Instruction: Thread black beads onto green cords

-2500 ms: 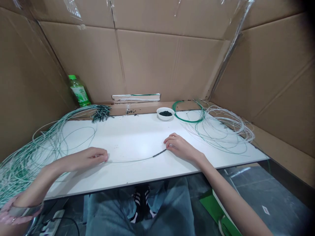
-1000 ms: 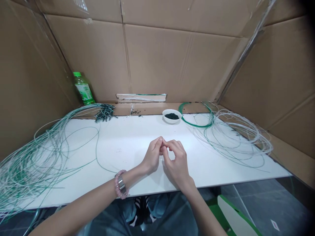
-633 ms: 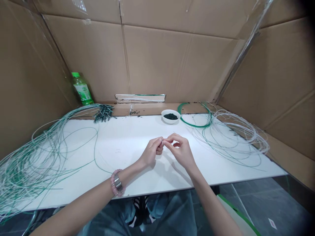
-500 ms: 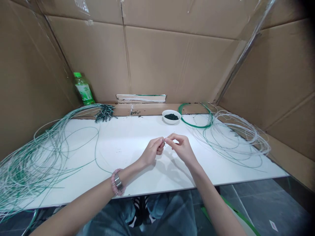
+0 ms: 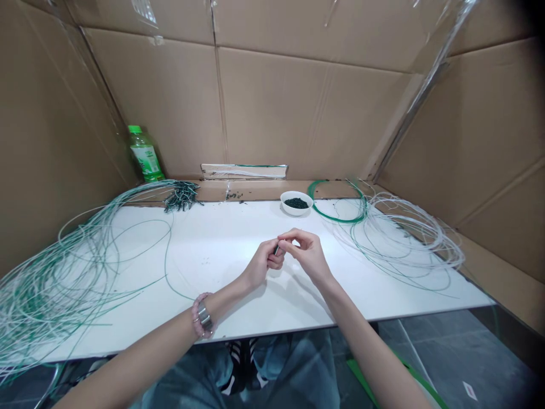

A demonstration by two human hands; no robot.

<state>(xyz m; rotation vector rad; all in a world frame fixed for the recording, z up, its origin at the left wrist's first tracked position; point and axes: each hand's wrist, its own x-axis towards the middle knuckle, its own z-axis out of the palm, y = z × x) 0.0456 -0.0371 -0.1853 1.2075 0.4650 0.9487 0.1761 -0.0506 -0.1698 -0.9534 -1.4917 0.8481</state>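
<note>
Sprawling at far left, a heap of green-and-white wire [image 5: 46, 307] covers one end of the white table [image 5: 264, 312]. The left hand [image 5: 264, 258] and right hand [image 5: 307, 250] pinch a small dark piece [image 5: 276, 250] between their fingertips, nearer than the white bowl [image 5: 296, 212] of dark granules [image 5: 296, 203] and the wire coils [image 5: 426, 233] at right.

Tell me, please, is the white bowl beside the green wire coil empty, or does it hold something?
Not empty: the white bowl holds a small heap of dark green pellets, filling only its middle.

Probably a workshop: cardboard-walled workbench [image 5: 404, 301]
</note>
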